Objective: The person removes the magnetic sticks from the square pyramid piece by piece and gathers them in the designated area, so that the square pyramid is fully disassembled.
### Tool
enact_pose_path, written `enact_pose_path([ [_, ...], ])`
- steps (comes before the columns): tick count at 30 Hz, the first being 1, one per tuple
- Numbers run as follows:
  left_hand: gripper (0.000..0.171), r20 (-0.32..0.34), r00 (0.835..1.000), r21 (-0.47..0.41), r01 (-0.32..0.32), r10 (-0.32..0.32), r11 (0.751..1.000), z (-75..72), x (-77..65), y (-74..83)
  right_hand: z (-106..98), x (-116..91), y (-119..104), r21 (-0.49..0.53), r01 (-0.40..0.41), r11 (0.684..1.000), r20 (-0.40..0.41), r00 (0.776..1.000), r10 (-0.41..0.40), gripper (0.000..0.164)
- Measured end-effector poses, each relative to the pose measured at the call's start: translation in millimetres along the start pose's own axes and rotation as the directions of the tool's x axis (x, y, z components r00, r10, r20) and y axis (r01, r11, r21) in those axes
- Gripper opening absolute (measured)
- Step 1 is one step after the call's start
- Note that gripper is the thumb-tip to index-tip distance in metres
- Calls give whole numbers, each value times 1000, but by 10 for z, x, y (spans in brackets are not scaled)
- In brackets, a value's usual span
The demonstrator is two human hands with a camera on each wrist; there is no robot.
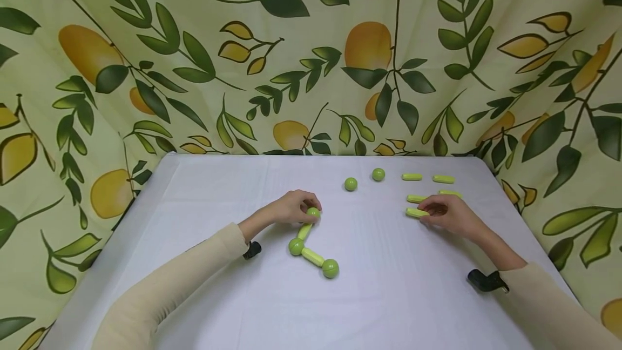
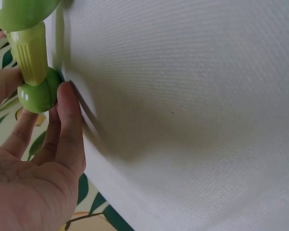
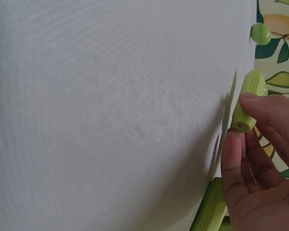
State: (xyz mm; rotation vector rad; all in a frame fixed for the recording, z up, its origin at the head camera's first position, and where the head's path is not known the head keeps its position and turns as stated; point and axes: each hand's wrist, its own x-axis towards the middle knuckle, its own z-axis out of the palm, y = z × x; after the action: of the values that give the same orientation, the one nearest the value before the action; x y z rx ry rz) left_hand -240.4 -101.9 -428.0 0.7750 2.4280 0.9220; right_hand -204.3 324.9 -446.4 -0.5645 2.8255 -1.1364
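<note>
My left hand [image 1: 293,207] holds a green ball [image 1: 313,212] between thumb and fingertips; the left wrist view shows this ball [image 2: 37,98] against the end of a ribbed rod [image 2: 30,55]. It ends a bent chain on the table: from it a yellow-green rod [image 1: 304,231] runs to a middle ball [image 1: 296,246], then another rod [image 1: 312,257] reaches a third ball [image 1: 330,268]. Over to the right, my right hand [image 1: 453,215] pinches a loose yellow-green rod [image 1: 414,213]. A grey spot shows on the end of this rod [image 3: 250,91] in the right wrist view.
Two loose green balls, one nearer [image 1: 351,183] and one farther [image 1: 378,174], lie towards the back. Several loose rods [image 1: 443,179] lie around and beyond my right hand. A white cloth covers the table [image 1: 218,188]; a fruit-patterned curtain [image 1: 311,85] hangs behind and at both sides.
</note>
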Motion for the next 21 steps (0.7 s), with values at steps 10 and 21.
enact_pose_path([
  [10, 18, 5, 1000, -2, -7, 7, 1000, -3, 1, 3, -23, -5, -1, -30, -1, 1000, -1, 1000, 1, 21],
  [21, 20, -4, 1000, 11, -8, 8, 1000, 3, -2, -15, -24, -5, -9, -31, -11, 999, 11, 1000, 11, 21],
])
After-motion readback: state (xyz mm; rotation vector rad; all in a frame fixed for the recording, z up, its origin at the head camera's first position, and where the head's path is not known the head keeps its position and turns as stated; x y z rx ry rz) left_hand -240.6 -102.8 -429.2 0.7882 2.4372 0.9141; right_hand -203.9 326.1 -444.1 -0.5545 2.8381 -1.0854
